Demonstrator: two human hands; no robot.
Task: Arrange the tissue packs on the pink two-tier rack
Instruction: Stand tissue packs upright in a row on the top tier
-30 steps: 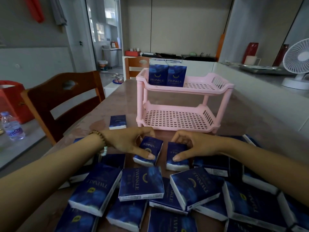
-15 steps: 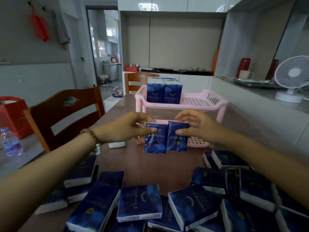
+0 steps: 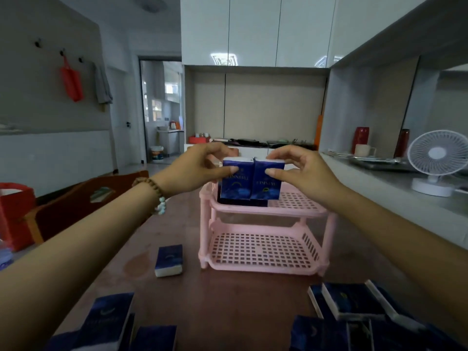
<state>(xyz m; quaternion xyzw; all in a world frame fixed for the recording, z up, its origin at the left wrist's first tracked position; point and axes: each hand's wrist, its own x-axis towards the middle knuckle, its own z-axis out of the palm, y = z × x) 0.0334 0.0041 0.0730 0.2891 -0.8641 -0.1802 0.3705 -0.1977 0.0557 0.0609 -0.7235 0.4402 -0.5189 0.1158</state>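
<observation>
The pink two-tier rack stands on the brown table. My left hand pinches one dark blue tissue pack upright, and my right hand pinches a second pack beside it. Both packs are held side by side over the left part of the upper tier. They hide most of the packs standing behind them; only a dark strip shows below. The lower tier holds nothing.
A single pack lies on the table left of the rack. Several more packs lie along the near edge. A wooden chair stands at the left, a white fan on the counter at the right.
Both hands took a pack each from the table, lifted them together and carried them forward and up to the rack's upper tier. The view tilted upward.
</observation>
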